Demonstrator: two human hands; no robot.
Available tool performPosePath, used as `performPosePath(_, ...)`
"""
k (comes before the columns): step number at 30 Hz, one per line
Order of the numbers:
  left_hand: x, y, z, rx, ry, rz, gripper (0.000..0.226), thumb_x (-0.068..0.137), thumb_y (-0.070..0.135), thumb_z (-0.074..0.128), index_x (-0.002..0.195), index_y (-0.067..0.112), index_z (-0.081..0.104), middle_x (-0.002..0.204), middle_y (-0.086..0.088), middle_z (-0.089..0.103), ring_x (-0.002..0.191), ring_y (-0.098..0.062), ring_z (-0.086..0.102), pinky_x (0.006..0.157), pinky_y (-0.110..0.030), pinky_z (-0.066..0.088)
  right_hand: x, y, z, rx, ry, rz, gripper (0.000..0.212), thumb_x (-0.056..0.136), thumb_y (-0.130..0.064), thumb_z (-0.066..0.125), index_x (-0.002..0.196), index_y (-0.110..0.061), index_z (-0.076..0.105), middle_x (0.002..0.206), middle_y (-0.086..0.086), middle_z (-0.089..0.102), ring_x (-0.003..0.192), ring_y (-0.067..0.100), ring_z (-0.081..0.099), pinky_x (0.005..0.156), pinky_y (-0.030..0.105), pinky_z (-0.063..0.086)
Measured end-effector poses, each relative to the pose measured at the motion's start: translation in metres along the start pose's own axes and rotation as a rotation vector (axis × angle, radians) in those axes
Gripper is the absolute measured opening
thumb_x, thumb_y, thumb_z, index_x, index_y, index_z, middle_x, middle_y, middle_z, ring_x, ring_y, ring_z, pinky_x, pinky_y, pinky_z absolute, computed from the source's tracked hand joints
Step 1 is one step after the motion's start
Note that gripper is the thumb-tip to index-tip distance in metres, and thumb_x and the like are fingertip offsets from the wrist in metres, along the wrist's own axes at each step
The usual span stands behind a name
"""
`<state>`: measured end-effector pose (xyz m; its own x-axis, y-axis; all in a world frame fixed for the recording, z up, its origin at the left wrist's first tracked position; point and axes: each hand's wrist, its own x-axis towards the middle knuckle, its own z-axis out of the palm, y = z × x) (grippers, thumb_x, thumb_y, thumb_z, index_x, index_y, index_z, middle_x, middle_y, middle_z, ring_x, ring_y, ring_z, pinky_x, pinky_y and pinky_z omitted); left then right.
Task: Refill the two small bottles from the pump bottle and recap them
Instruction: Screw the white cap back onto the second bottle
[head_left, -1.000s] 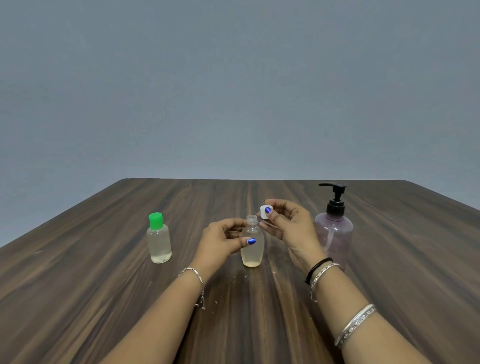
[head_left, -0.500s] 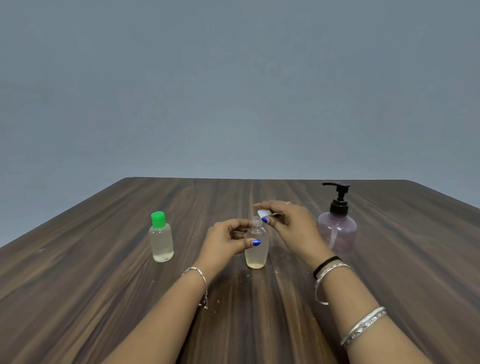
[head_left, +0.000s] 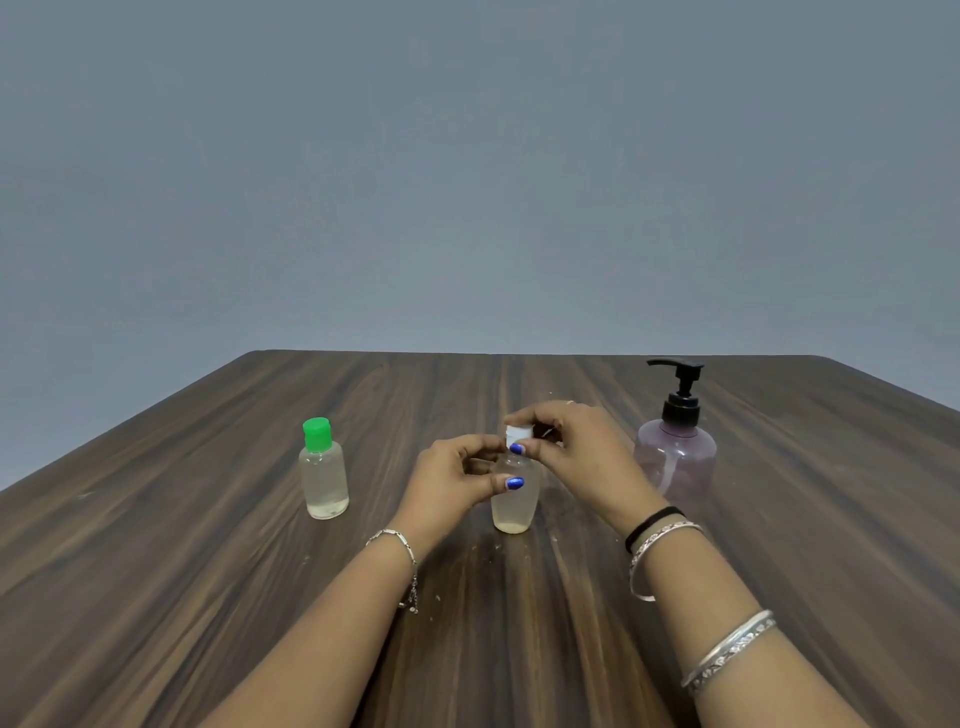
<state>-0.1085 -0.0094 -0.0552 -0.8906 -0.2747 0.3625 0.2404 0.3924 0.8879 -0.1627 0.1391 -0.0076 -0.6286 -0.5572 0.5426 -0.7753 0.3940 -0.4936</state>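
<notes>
While both hands met at the table's (head_left: 208, 571) centre:
Left hand (head_left: 457, 480): gripped the middle bottle (head_left: 515, 506), which stood upright.
Right hand (head_left: 576, 452): pinched the white cap (head_left: 518, 432) on that bottle's neck.
Green-capped bottle (head_left: 323, 475): at 9 o'clock, closed, apart.
Pump bottle (head_left: 675, 452): at 3 o'clock, behind the right wrist.

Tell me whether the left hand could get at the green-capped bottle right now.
Probably not at once: the left hand grips the middle bottle while the right hand sets the white cap on it. Once freed, yes; bare table lies between it and the green-capped bottle.
</notes>
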Motion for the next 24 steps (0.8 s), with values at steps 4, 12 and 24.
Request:
performPosePath(4, 0.001, 0.000, 0.001, 0.016, 0.005, 0.002, 0.034, 0.069, 0.006, 0.078, 0.100, 0.016, 0.069, 0.087, 0.002, 0.069, 0.085, -0.010, 0.066, 0.082, -0.033, 0.056, 0.001, -0.004, 0.010, -0.080, 0.081, 0.106, 0.021, 0.080, -0.030, 0.071, 0.091, -0.015, 0.062, 0.080, -0.001, 0.060, 0.076, 0.012, 0.050, 0.055, 0.013, 0.033)
performPosePath(12, 0.000, -0.003, 0.000, -0.051, 0.011, -0.040, 0.041, 0.071, 0.005, 0.076, 0.110, 0.009, 0.066, 0.095, -0.007, 0.072, 0.088, -0.013, 0.067, 0.078, -0.034, 0.057, 0.008, 0.011, -0.004, 0.627, -0.177, 0.080, 0.032, 0.093, 0.003, 0.048, 0.101, -0.024, 0.064, 0.106, -0.008, 0.066, 0.102, -0.001, 0.060, 0.088, 0.014, 0.049)
performPosePath(24, 0.002, -0.003, -0.001, -0.058, 0.018, -0.039, 0.036, 0.072, 0.005, 0.076, 0.105, 0.016, 0.067, 0.088, 0.000, 0.071, 0.083, -0.007, 0.067, 0.075, -0.029, 0.057, 0.008, 0.017, 0.014, 0.717, -0.035, 0.132, 0.017, 0.090, 0.001, 0.056, 0.093, -0.008, 0.070, 0.100, 0.000, 0.067, 0.098, 0.003, 0.062, 0.089, 0.017, 0.049)
